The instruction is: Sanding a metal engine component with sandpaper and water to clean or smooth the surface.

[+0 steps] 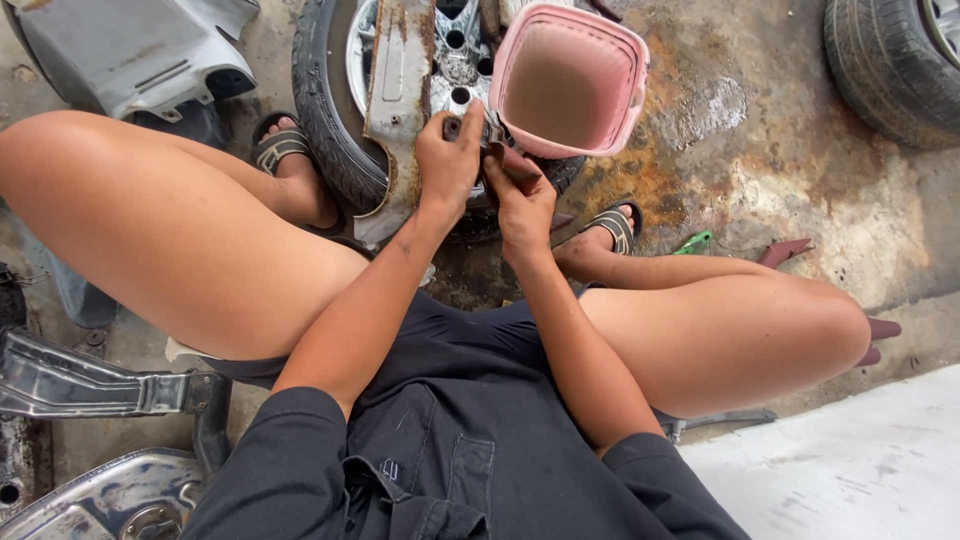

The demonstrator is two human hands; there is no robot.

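Rusty metal bracket (pixel 398 110), laid across a car wheel (pixel 335 110) at the upper centre of the frame, is what the work is centred on. At the far left, a grey body panel (pixel 130 50) is seen at the top and bent metal parts (pixel 80 385) at the bottom. Moving right, the left hand (pixel 447 160) is closed around a small dark part (pixel 452 127) just beside the bracket's right edge, over the wheel's silver hub. Next to it, the right hand (pixel 520 200) is clenched on a reddish-handled tool (pixel 515 165), its tip hidden between the hands. A pink plastic basket (pixel 568 78) is stood on the wheel just beyond them. Judged from this, the fastening is mid-way: the bracket is not lifted off, and the part is not yet freed. Another tyre (pixel 890 60) is seen at upper right.
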